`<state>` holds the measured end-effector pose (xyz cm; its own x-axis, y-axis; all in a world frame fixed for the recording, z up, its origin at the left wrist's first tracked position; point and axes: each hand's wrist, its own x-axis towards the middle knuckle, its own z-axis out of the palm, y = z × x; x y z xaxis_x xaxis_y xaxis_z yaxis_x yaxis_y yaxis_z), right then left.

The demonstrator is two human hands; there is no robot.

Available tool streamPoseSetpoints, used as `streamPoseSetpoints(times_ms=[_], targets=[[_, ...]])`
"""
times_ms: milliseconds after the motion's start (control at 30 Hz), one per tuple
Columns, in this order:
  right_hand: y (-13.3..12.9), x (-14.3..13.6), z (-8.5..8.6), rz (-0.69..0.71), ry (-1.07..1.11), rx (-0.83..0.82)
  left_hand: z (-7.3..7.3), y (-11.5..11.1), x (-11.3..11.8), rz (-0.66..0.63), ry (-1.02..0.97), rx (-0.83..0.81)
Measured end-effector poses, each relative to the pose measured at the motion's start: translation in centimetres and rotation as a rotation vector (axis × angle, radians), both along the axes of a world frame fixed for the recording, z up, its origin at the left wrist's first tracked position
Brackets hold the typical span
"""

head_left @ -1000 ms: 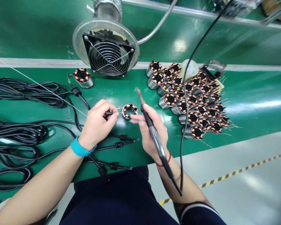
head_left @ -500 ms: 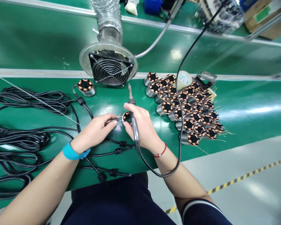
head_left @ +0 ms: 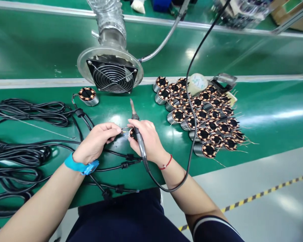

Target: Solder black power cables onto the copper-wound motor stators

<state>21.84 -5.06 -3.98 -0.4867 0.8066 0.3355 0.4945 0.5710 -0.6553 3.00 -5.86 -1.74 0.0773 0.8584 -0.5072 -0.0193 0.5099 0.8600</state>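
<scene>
My right hand (head_left: 150, 141) is closed around a soldering iron (head_left: 141, 143), whose tip points away from me. The same hand's fingers steady a small motor stator (head_left: 132, 133) with copper windings, partly hidden behind them and the iron. At the stator's left side, thin wires (head_left: 125, 131) run toward my left hand (head_left: 97, 139). Its thumb and forefinger are pinched on the wire ends. The iron's tip is apart from the wires.
A round fume extractor with a fan grille (head_left: 114, 79) hangs ahead. Several stators (head_left: 203, 116) stand grouped at right; another stator (head_left: 88, 96) stands at left, wired to a cable. Coiled black cables (head_left: 37, 112) lie at left. The iron's cord (head_left: 192, 101) loops over my right forearm.
My left hand has turned a little at the wrist, and its fingertips sit slightly back from the stator. The right hand keeps its hold on iron and stator. The view has shifted slightly.
</scene>
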Motion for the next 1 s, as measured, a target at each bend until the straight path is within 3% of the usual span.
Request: streamPoseSetpoints(times_ms=[400,733,1000], targets=[[0.0,0.3,0.3,0.027,0.058,0.016,-0.5,0.1,-0.1,-0.082,0.011,-0.054],[0.0,0.7,0.6,0.017,0.131,0.025,0.3,-0.2,1.1,0.038,0.097,0.016],[0.0,0.8,0.5,0.004,0.132,0.029,0.2,-0.2,0.1,-0.149,0.050,0.032]])
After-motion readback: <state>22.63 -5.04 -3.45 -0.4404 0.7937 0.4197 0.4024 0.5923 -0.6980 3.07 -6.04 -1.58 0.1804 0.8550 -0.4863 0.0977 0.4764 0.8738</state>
